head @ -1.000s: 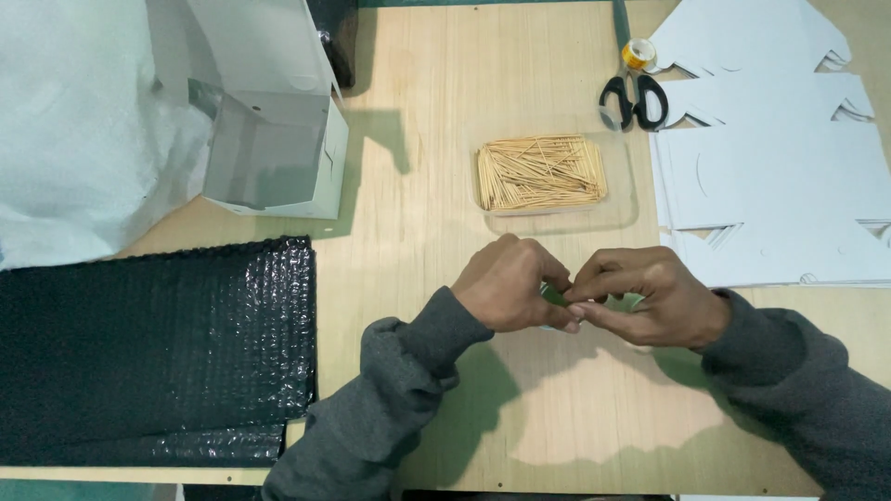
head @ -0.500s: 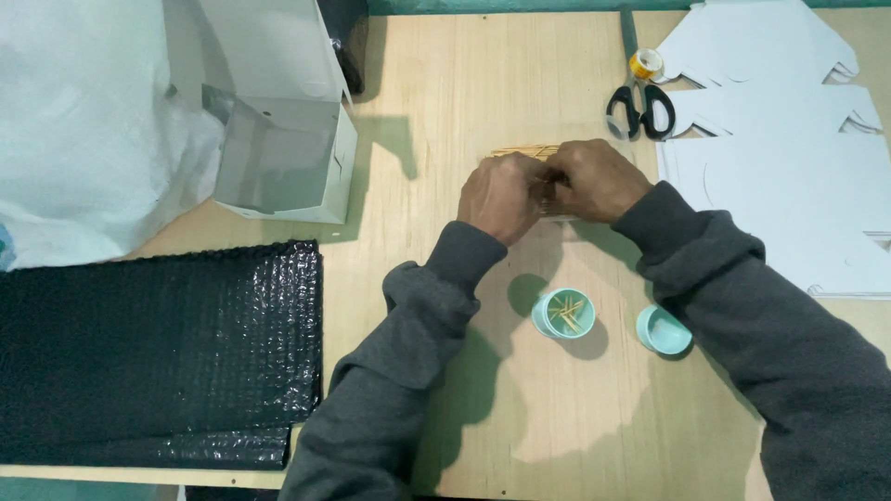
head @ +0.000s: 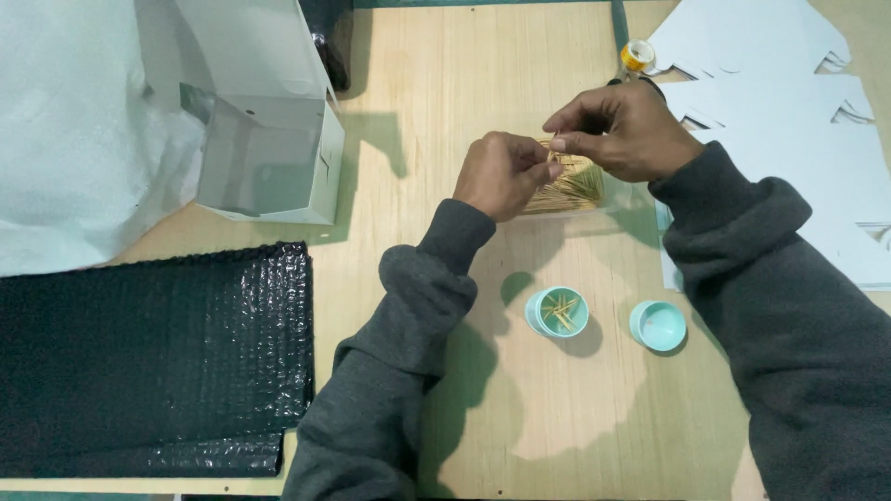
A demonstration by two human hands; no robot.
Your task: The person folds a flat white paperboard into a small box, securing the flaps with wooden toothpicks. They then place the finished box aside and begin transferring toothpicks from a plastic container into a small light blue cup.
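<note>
Head view looks down on a pale wooden surface [head: 464, 93] lit from above, with soft shadows falling under the arms. Both hands meet above a clear shallow tray [head: 608, 199] heaped with thin wooden sticks [head: 571, 186]. The left hand [head: 501, 174] is curled nearly closed, its fingertips pinching a few sticks just over the heap. The right hand [head: 622, 130] is also curled, thumb and forefinger pressed together on the upper ends of the same small bunch, so the two hands touch at the fingertips. Grey sleeves cover both forearms.

Nearer the body than the hands, between the two arms, stands a small teal round container [head: 557, 312], open, with a few sticks lying inside. Just beside it, under the right forearm, lies its teal lid [head: 658, 326], apart from the container and untouched.

Beyond and to the right of the right hand lie white die-cut card sheets [head: 770, 102] and a small yellow roll [head: 638, 56]. Well off to the left of the left hand stand a folded white carton [head: 269, 139], white foam wrap [head: 74, 139] and a black bubble-wrap sheet [head: 148, 357].
</note>
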